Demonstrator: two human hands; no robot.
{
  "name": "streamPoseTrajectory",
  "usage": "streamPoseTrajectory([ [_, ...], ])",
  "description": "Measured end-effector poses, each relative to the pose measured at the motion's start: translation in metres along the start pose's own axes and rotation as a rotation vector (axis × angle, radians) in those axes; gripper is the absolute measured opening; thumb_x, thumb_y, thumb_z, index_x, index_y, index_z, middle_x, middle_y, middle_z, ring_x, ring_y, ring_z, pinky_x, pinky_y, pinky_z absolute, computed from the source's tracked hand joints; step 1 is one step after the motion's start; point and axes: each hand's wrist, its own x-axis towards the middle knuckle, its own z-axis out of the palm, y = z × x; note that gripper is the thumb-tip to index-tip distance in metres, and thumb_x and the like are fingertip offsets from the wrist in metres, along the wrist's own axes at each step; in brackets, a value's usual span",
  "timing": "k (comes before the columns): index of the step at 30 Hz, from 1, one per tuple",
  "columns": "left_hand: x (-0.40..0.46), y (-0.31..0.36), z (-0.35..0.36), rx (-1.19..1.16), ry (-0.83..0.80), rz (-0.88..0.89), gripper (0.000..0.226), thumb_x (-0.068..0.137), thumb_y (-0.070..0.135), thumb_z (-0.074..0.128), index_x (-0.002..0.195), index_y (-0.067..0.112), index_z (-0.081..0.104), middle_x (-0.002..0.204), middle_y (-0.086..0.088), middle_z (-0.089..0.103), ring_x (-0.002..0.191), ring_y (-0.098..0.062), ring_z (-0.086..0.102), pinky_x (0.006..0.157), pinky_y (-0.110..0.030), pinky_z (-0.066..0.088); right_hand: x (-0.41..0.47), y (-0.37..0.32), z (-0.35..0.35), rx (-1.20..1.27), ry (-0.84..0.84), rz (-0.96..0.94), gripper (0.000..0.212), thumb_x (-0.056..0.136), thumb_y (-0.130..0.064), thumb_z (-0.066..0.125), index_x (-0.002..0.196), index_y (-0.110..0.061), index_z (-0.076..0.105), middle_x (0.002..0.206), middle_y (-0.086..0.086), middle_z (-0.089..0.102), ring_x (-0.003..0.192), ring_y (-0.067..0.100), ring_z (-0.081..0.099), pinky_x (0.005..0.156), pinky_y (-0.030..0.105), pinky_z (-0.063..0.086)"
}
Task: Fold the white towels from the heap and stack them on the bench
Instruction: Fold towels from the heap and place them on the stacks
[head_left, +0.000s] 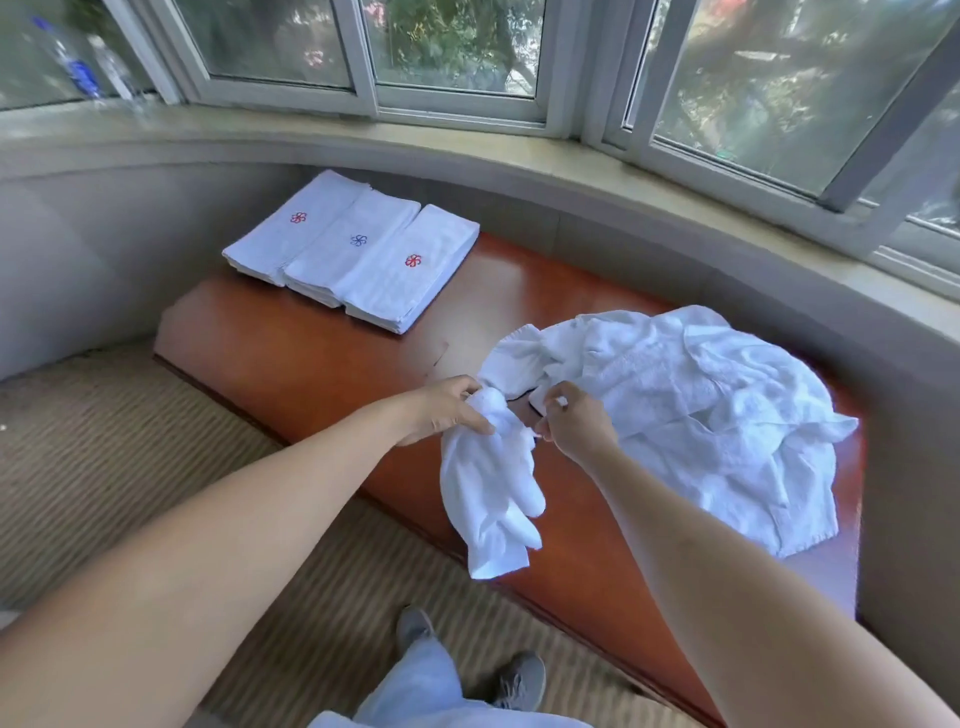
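Your left hand (447, 410) grip: clenched on crumpled towel (488, 499), hanging over surface (322, 364) edge | right hand (576, 423) grip: pinching its corner, fingertips hidden | heap (701, 405) beside | folded stacks (353, 249) far end

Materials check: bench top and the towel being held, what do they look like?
Bench: looks like reddish-brown wood or veneer with a glossy lacquer; it shows soft window glare. Solid or veneer, cannot tell.
Held towel: white terry-like cotton cloth, matte, nubby surface, hangs limp from the left hand and right hand.
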Motion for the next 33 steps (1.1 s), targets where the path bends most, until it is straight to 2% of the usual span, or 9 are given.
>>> streamPoseTrajectory([
  [6, 0.009, -0.022, -0.018, -0.019, -0.026, -0.027, 0.052, 0.083, 0.019, 0.081, 0.129, 0.022, 0.058, 0.130, -0.003, 0.064, 0.120, -0.020, 0.062, 0.098, -0.035, 0.051, 0.007, -0.011, 0.010, -0.101, -0.405, -0.106, 0.060, 0.085, -0.007, 0.064, 0.129, -0.046, 0.053, 0.087, 0.002, 0.073, 0.071, 0.014, 0.069, 0.070, 0.030, 0.058],
  [11, 0.012, -0.012, -0.039, -0.124, -0.160, -0.023, 0.040, 0.090, 0.012, 0.075, 0.128, 0.013, 0.063, 0.109, -0.002, 0.075, 0.097, -0.013, 0.072, 0.076, -0.025, 0.056, 0.006, -0.015, 0.050, -0.092, -0.479, 0.005, 0.020, 0.087, -0.005, 0.054, 0.099, -0.013, 0.068, 0.088, 0.012, 0.075, 0.080, 0.031, 0.073, 0.079, 0.045, 0.062],
  [16, 0.014, -0.008, -0.070, -0.051, -0.180, -0.114, 0.031, 0.092, 0.008, 0.065, 0.122, 0.014, 0.065, 0.106, -0.005, 0.075, 0.095, -0.020, 0.071, 0.079, -0.034, 0.057, 0.024, -0.038, 0.012, -0.259, -0.341, 0.004, 0.018, 0.068, -0.045, 0.053, 0.066, -0.031, 0.064, 0.062, -0.012, 0.058, 0.063, 0.010, 0.054, 0.055, 0.025, 0.041],
  [18, 0.018, -0.006, -0.079, -0.074, -0.136, -0.112, 0.034, 0.087, 0.009, 0.064, 0.121, 0.008, 0.065, 0.108, -0.011, 0.073, 0.096, -0.024, 0.069, 0.082, -0.037, 0.054, 0.038, -0.054, -0.005, -0.417, -0.172, -0.031, 0.035, 0.070, -0.058, 0.046, 0.075, -0.030, 0.067, 0.072, -0.013, 0.060, 0.073, 0.011, 0.058, 0.057, 0.027, 0.036],
  [21, 0.033, -0.005, -0.096, -0.051, 0.213, 0.042, 0.040, 0.087, 0.016, 0.062, 0.127, 0.015, 0.063, 0.116, 0.000, 0.065, 0.108, -0.021, 0.060, 0.085, -0.031, 0.051, 0.061, -0.090, 0.001, -0.430, 0.063, -0.091, 0.025, 0.084, -0.034, 0.048, 0.103, -0.033, 0.064, 0.084, -0.009, 0.064, 0.089, 0.026, 0.065, 0.062, 0.031, 0.037],
  [24, 0.047, -0.022, -0.124, 0.107, 0.542, 0.070, 0.058, 0.094, 0.017, 0.055, 0.148, 0.028, 0.041, 0.144, -0.005, 0.041, 0.123, -0.025, 0.051, 0.088, -0.033, 0.048, 0.074, -0.107, 0.030, -0.268, 0.027, -0.079, 0.073, 0.091, -0.019, 0.055, 0.158, -0.031, 0.027, 0.137, 0.002, 0.056, 0.123, 0.030, 0.056, 0.090, 0.038, 0.047],
  [27, 0.056, -0.055, -0.145, 0.252, 0.472, -0.032, 0.061, 0.093, 0.023, 0.059, 0.150, 0.027, 0.041, 0.151, -0.006, 0.035, 0.124, -0.024, 0.050, 0.087, -0.029, 0.045, 0.076, -0.088, 0.059, -0.349, -0.062, -0.010, 0.072, 0.092, -0.021, 0.057, 0.159, -0.024, 0.029, 0.153, 0.010, 0.045, 0.134, 0.032, 0.050, 0.103, 0.038, 0.045],
  [30, 0.063, -0.090, -0.150, 0.298, 0.420, -0.080, 0.056, 0.093, 0.020, 0.058, 0.148, 0.023, 0.047, 0.149, -0.005, 0.041, 0.101, -0.018, 0.054, 0.070, -0.026, 0.044, 0.070, -0.059, 0.082, -0.367, -0.219, 0.135, 0.064, 0.091, -0.019, 0.055, 0.153, -0.022, 0.039, 0.154, 0.010, 0.039, 0.124, 0.031, 0.056, 0.094, 0.034, 0.049],
  [33, 0.073, -0.117, -0.145, 0.342, 0.349, -0.137, 0.056, 0.095, 0.021, 0.058, 0.149, 0.023, 0.044, 0.148, -0.006, 0.042, 0.104, -0.020, 0.052, 0.072, -0.028, 0.044, 0.067, -0.035, 0.100, -0.316, -0.340, 0.234, 0.049, 0.094, -0.023, 0.060, 0.143, -0.021, 0.054, 0.143, 0.002, 0.055, 0.120, 0.023, 0.058, 0.088, 0.028, 0.045],
])
